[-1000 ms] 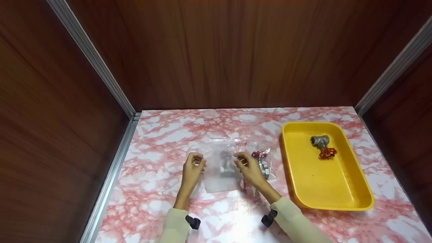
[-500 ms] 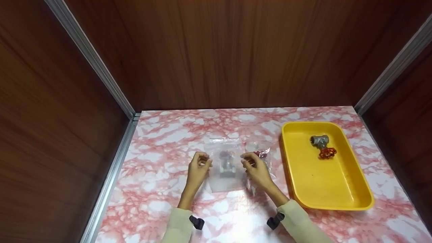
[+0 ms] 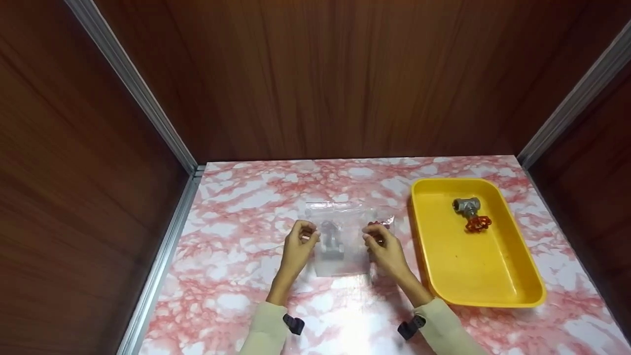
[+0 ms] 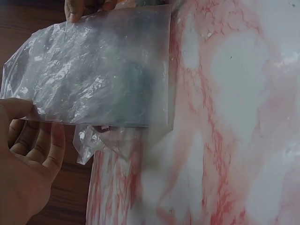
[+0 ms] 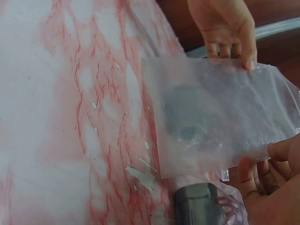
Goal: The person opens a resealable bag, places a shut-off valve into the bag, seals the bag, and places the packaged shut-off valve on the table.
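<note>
A translucent plastic bag (image 3: 345,265) is stretched flat between both hands, close over the tabletop. My left hand (image 3: 297,249) pinches its left edge between thumb and fingers, while my right hand (image 3: 390,252) pinches the opposite edge. A blurred dark valve shape shows through the film of the held bag (image 5: 220,108). Under the right side lies another clear bag (image 3: 389,215), with a red handwheel (image 3: 382,225) inside, partly covered by my right hand. In the right wrist view, a grey hexagonal metal fitting (image 5: 199,205) shows in that lower bag.
On the right stands a yellow tray (image 3: 434,266) holding a metal valve (image 3: 468,207) with a red handwheel. Dark wood panels (image 3: 315,84) close off the back and both sides of the red-and-white marbled table (image 3: 236,276).
Both hands have shifted a little to the right, carrying the held plastic bag with them across the bagged parts below. The yellow tray and its valve have stayed put.
</note>
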`<control>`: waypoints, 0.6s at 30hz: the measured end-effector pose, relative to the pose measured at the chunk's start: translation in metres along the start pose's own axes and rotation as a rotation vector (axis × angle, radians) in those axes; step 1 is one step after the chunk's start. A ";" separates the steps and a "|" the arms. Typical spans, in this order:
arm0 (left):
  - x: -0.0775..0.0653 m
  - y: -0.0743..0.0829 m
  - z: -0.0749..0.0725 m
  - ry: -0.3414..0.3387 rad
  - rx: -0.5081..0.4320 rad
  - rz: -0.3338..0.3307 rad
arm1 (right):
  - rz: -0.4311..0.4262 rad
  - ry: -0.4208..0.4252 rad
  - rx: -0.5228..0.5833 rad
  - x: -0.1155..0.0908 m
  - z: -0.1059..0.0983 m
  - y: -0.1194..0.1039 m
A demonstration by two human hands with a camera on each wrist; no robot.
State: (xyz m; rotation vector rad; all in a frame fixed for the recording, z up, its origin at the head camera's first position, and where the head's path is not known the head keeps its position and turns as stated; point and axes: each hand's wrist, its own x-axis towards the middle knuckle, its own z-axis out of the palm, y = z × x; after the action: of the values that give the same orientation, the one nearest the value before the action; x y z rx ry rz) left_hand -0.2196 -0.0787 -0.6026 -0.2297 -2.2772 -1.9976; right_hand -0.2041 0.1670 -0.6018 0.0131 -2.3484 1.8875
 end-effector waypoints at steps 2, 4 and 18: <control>0.000 0.002 0.002 -0.012 0.010 0.006 | -0.002 0.013 -0.009 -0.001 -0.002 0.000; 0.000 0.004 0.004 -0.020 0.014 0.011 | -0.002 0.024 -0.014 -0.002 -0.004 0.000; 0.002 0.009 0.012 -0.027 0.058 0.053 | -0.004 0.065 -0.059 -0.006 -0.013 -0.005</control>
State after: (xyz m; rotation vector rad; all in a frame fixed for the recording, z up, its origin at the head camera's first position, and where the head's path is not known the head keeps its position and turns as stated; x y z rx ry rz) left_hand -0.2198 -0.0658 -0.5948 -0.3106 -2.3159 -1.9115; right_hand -0.1962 0.1777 -0.5950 -0.0492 -2.3578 1.7877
